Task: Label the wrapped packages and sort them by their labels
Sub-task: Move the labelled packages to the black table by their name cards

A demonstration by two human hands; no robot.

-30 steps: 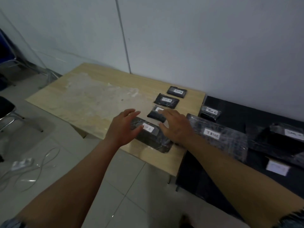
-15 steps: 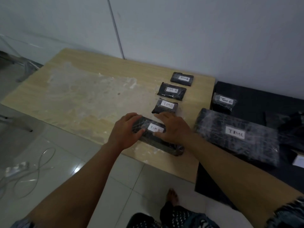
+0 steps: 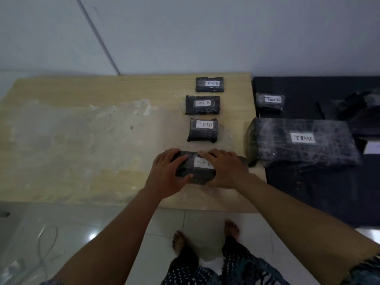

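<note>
A black wrapped package (image 3: 185, 166) with a white "TIM B" label lies near the front edge of the wooden table (image 3: 82, 145). My left hand (image 3: 166, 173) grips its left end, fingers over the far edge and thumb on the near side. My right hand (image 3: 228, 167) rests flat on top of its right part, hiding part of the label. Behind it three more "TIM B" packages stand in a row: the near one (image 3: 202, 130), the middle one (image 3: 202, 104) and the far one (image 3: 209, 84).
On the black table (image 3: 308, 194) to the right lie a large "TIM C" package (image 3: 302, 140), a small "TIM C" package (image 3: 269, 101), dark wrapped material (image 3: 362, 108) and a white paper (image 3: 372, 148). Clear film covers the wooden table's left part. A cable (image 3: 47, 243) lies on the floor.
The package has been turned square to the table edge, in line with the row behind it. My left hand has closed round its left end. The view has swung to face the tables.
</note>
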